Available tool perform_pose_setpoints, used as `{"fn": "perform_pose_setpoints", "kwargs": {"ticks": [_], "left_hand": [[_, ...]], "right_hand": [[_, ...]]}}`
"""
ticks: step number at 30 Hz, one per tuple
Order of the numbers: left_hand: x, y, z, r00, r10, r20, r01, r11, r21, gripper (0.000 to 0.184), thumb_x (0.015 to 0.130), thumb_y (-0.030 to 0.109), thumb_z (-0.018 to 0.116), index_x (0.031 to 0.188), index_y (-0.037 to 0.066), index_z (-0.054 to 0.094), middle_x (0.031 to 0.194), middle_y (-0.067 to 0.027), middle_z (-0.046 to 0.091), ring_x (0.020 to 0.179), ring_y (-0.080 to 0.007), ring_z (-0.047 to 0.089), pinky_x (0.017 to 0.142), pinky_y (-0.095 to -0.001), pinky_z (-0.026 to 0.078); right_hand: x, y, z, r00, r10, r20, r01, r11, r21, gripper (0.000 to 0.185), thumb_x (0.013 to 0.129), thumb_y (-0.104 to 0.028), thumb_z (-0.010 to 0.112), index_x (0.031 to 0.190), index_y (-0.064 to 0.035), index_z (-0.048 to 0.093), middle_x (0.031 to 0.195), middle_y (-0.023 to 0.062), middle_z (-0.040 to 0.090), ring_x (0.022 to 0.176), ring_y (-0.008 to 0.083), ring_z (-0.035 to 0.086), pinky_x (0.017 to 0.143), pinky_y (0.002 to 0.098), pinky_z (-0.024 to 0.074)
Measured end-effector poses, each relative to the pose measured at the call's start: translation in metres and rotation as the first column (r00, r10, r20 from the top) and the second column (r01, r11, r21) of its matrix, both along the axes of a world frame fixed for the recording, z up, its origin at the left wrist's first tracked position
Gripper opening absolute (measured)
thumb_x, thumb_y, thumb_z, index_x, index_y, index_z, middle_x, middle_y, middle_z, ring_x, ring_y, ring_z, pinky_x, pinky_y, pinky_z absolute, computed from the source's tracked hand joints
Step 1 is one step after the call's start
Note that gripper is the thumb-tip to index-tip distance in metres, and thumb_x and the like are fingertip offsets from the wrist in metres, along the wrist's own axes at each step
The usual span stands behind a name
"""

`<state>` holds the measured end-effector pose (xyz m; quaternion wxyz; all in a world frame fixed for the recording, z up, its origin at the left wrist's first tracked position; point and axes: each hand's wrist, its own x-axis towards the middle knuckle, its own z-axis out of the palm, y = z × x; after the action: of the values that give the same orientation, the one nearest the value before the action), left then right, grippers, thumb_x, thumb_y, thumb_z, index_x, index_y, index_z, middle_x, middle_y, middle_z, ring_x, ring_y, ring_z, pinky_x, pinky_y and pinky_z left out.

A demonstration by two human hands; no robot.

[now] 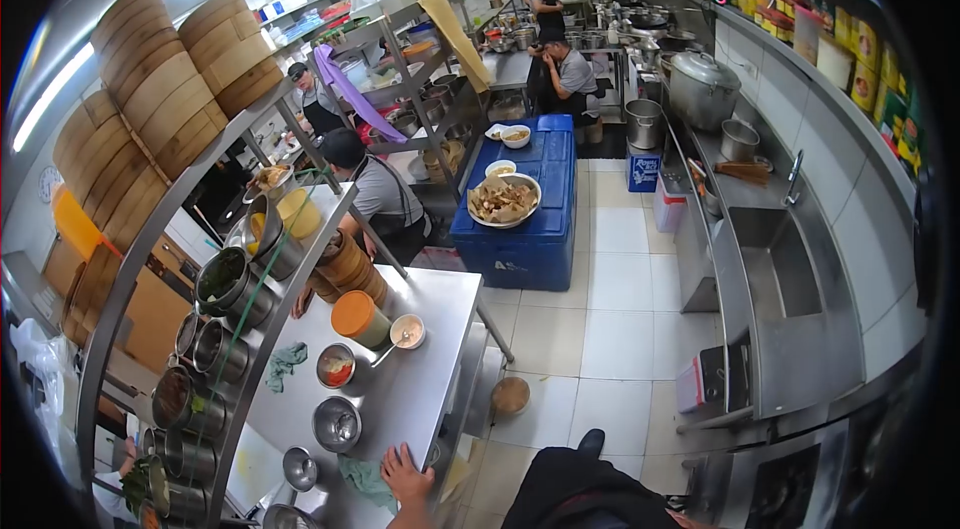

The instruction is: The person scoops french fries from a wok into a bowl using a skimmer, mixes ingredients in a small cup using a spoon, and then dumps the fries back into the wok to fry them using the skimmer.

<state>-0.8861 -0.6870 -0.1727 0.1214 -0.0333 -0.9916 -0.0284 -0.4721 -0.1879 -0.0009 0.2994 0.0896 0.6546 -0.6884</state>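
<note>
My left hand rests with spread fingers on the edge of the steel table, holding nothing. Beside it lies a crumpled green cloth. Close by are a steel bowl and a small steel bowl. Farther up the table stand a bowl with red and pale food, a white tub with a spoon and a jar with an orange lid. My right hand does not show; only a sliver of skin appears at the bottom edge.
Steel pots line the shelf at left, below stacked bamboo steamers. A blue chest bears a bowl of food. Several people work farther back. At right are a sink and a large lidded pot.
</note>
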Motion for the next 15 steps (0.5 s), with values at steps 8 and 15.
{"fn": "perform_pose_setpoints", "kwargs": {"ticks": [8,15], "left_hand": [[0.001,0.001,0.002,1.0,0.001,0.007,-0.001,1.0,-0.024,0.092,0.056,0.037,0.081,0.138,0.015,0.046,0.144,-0.0162,0.039,0.136,-0.0361,0.036,0.111,-0.0547,0.028],[0.003,0.001,0.006,0.999,-0.031,0.007,0.031,0.999,0.012,0.091,0.057,0.032,0.08,0.139,0.011,0.044,0.143,-0.0199,0.039,0.134,-0.0376,0.037,0.111,-0.0543,0.028]], "right_hand": [[0.015,-0.006,-0.015,0.996,0.023,-0.087,-0.004,0.978,0.207,0.08,0.099,-0.065,0.021,0.157,-0.0109,0.012,0.164,0.0129,0.006,0.151,0.0292,0.007,0.121,0.0414,0.0076],[0.011,0.0,-0.022,0.99,0.013,-0.139,0.009,0.987,0.162,0.089,0.076,-0.024,0.046,0.158,-0.0124,0.012,0.165,0.0126,0.001,0.151,0.0276,0.01,0.115,0.04,0.0212]]}}
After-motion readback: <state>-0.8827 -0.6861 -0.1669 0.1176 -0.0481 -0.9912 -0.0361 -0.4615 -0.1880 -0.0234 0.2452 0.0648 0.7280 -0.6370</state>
